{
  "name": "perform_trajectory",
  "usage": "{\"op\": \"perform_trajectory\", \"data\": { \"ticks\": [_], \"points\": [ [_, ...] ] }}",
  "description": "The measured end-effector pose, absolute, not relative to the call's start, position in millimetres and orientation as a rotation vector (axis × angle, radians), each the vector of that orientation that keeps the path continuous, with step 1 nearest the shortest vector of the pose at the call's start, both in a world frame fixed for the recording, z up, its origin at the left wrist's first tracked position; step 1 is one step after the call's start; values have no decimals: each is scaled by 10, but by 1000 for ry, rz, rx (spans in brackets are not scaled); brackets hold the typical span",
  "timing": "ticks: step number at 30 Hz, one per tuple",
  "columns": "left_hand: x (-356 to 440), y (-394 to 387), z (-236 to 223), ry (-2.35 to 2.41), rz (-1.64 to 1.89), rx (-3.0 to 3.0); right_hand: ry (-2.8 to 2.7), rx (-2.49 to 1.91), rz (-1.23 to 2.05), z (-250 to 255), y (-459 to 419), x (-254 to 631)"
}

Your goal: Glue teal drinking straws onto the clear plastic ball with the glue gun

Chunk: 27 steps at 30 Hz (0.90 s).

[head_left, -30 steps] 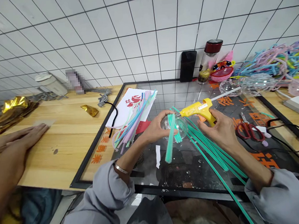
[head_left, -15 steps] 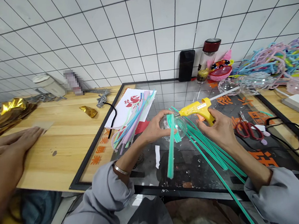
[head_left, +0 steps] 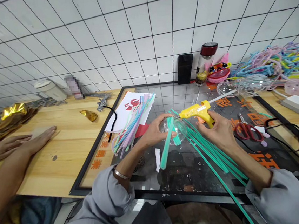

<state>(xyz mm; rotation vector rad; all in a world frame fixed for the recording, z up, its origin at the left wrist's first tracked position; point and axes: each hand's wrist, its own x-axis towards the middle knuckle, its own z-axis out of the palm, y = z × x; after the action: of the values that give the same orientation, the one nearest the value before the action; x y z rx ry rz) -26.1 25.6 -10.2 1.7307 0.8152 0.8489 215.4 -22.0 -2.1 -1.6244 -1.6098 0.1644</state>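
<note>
My left hand (head_left: 158, 130) is closed around a clear plastic ball (head_left: 181, 132) with green fuzzy strips on its side. One green pipe cleaner strip (head_left: 166, 147) hangs from the ball toward me. In my right hand (head_left: 217, 128) is a yellow hot glue gun (head_left: 195, 111), gripped by its handle, with a white glue stick (head_left: 223, 95) poking out of the back. The gun's nozzle points left and meets the upper part of the ball near the strips; whether it touches is hard to tell. Loose green pipe cleaners (head_left: 211, 151) lie beneath my right hand.
Pastel pipe cleaners (head_left: 132, 127) rest over white paper (head_left: 117, 111) at left. Red scissors (head_left: 248, 130) and a black cable (head_left: 286, 130) lie right. A phone (head_left: 185, 68) and glass bottle (head_left: 205, 64) stand by the wall. Another person's hands (head_left: 33, 142) are on the wooden table.
The hanging green strip has swung left and its lower end has risen slightly. The other person's hand has slid right along the table. Both my hands keep their holds.
</note>
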Motion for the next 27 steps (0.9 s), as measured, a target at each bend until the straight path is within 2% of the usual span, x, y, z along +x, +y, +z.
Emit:
{"op": "perform_trajectory", "data": {
  "ticks": [10, 27],
  "points": [
    [-252, 291, -144, 784, 871, 1730, -1632, -1611, 88, -5, -220, 2152],
    [-233, 304, -207, 711, 969, 1740, -1558, -1642, 185, -8, -223, 2165]
  ]
}}
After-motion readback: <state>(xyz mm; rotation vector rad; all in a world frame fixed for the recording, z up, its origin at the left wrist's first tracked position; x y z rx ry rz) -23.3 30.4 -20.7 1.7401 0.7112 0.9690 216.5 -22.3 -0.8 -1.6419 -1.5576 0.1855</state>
